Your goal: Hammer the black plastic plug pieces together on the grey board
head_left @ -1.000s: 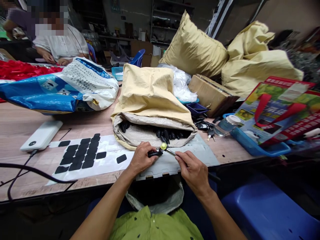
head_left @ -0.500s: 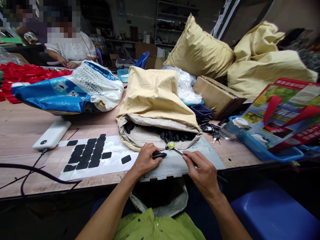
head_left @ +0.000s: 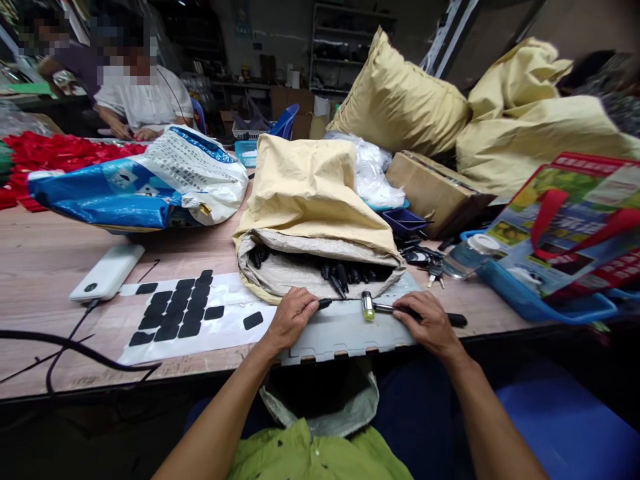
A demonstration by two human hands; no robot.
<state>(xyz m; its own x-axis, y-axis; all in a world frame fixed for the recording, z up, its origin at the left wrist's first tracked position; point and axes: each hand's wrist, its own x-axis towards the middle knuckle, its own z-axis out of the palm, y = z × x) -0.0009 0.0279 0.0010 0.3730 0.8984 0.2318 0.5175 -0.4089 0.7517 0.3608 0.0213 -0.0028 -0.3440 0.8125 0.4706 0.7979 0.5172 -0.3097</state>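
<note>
My left hand (head_left: 294, 319) is closed on a slim, dark, tapered piece (head_left: 325, 303), whose tip sticks out past the thumb. My right hand (head_left: 426, 320) grips the shaft of a small mallet (head_left: 368, 307) with a metal head and a yellow-green face. The mallet lies low over a grey board (head_left: 333, 333), its black handle end showing beyond my fingers. Behind both hands, a yellow woven sack (head_left: 307, 190) lies with its mouth toward me. Several black tapered pieces (head_left: 342, 275) are inside; one pokes out over the lip.
Black stickers on a white sheet (head_left: 225, 293), a white power bank (head_left: 107, 272) and cables are at left. A blue-white bag (head_left: 150, 177) lies behind them. Keys (head_left: 436, 272), a jar (head_left: 467, 257) and a blue tray (head_left: 530, 297) stand right. A co-worker (head_left: 145, 100) sits across.
My right hand has moved right and turned the mallet, so its head now hangs face down above the board. The dark piece in my left hand shows less. One black piece protrudes from the sack.
</note>
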